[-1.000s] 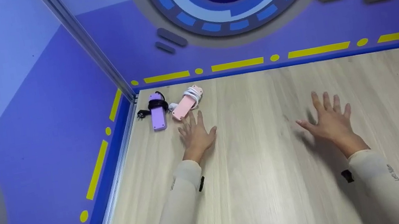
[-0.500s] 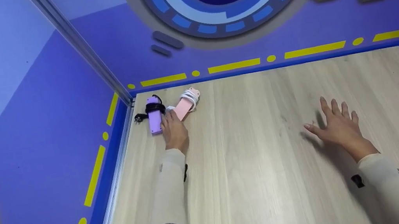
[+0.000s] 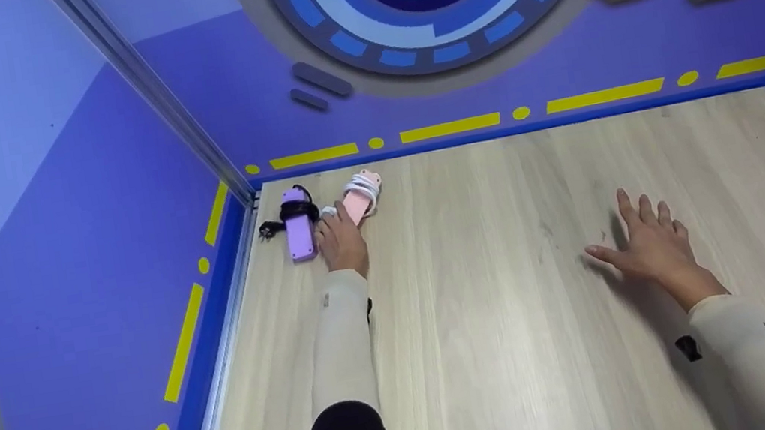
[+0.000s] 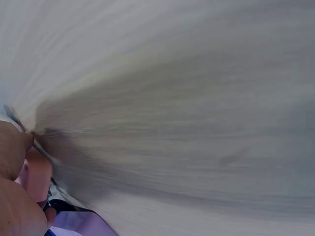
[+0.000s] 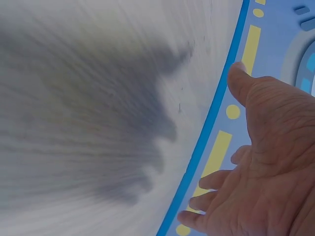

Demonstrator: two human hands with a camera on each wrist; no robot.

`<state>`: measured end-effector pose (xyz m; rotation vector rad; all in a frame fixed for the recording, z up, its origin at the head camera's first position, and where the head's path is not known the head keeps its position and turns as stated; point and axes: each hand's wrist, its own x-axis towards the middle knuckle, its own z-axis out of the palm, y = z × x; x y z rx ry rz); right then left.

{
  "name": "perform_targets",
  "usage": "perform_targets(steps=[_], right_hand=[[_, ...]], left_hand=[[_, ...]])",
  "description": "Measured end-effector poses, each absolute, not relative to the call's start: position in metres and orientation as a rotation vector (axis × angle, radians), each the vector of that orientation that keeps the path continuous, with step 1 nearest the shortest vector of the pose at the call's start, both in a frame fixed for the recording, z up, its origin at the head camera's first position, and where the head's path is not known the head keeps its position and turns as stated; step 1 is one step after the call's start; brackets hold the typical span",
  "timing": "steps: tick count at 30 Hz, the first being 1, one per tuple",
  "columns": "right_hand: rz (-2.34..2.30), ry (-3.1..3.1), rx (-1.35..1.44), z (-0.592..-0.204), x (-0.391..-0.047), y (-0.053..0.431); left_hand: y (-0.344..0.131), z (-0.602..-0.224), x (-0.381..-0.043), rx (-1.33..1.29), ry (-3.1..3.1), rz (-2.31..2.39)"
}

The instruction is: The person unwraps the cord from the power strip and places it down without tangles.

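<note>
head view: pink strip point(image 3: 356, 207) on pale wood-grain tabletop point(image 3: 483, 276), yellow-dashed purple wall point(image 3: 443, 84) behind

Pink strip point(image 3: 356, 207), purple strip point(image 3: 301, 238) smooth plastic; tabletop point(image 3: 480, 261) wood-grained, faintly glossy; pale sleeves point(image 3: 342, 339) cloth, probably matt

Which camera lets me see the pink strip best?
The head view: it shows much of the pink strip, wrapped in white cord, though the left hand covers its near end. The left wrist view catches only one end, near the left edge; the right wrist view shows none.
</note>
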<state>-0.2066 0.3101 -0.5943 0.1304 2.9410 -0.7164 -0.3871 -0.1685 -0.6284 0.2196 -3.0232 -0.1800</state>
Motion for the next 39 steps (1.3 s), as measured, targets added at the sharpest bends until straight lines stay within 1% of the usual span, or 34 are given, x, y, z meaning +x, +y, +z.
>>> perform_targets(steps=[5,8,14,20,30,39], right_hand=[[-0.692,2.926,0.135,-0.594,-0.205,0.308],[-0.691,2.931,0.142,-0.592,-0.205,0.307],[-0.712,2.959,0.132,-0.590,-0.207,0.306],[-0.701,2.979,0.103,-0.588,-0.207,0.306],[-0.749,2.983,0.028,-0.577,-0.206,0.294],[-0.819,2.971,-0.058,-0.565,-0.206,0.274]], left_hand=[[-0.173,-0.635,-0.381,0.289,-3.018,-0.395],[-0.176,-0.633,-0.377,0.311,-3.000,-0.575],[-0.181,-0.624,-0.363,0.248,-2.966,-0.906],[-0.180,-0.623,-0.346,0.200,-2.920,-1.103],[-0.159,-0.605,-0.320,0.060,-2.892,-1.159],[-0.117,-0.593,-0.290,-0.135,-2.933,-1.210]])
